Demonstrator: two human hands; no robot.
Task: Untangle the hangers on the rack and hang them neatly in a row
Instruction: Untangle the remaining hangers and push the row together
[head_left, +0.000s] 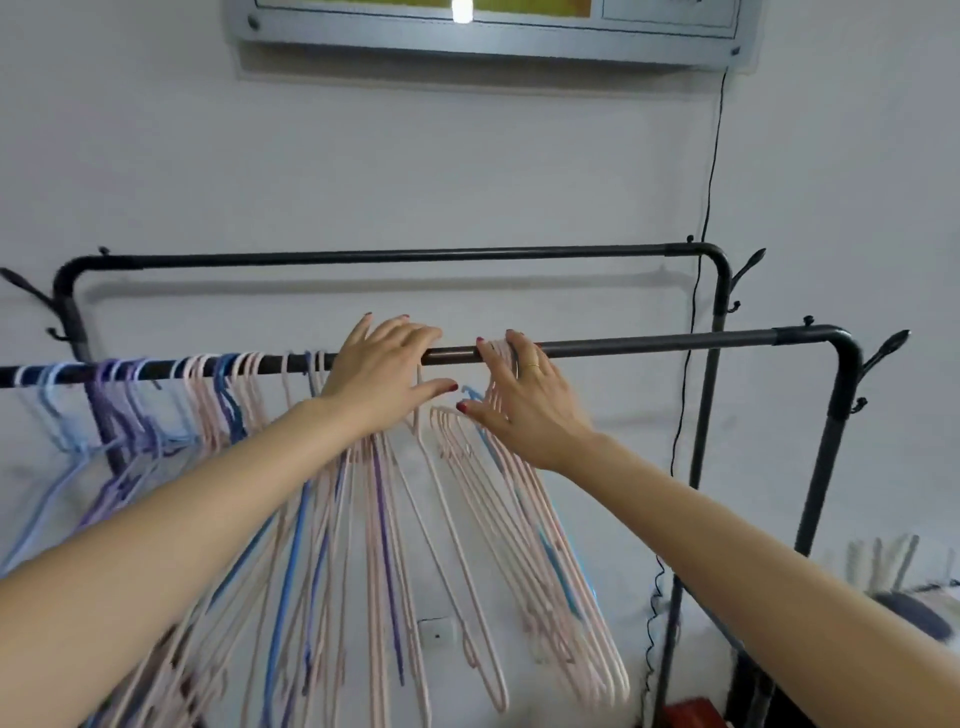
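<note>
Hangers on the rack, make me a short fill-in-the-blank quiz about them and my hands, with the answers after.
1. Both hands rest on the ____ rail of the rack, not the back rail.
2. The ring is worn on the ____ hand.
3. The back rail holds ____ hangers.
4. The hangers just below the right hand are mostly ____ in colour; the left hand is beside it.

Missing words: front; right; no; pink

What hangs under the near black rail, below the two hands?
Pink wire hangers, with some blue and purple ones, bunched and crossing. The hands cover several hooks.
</note>
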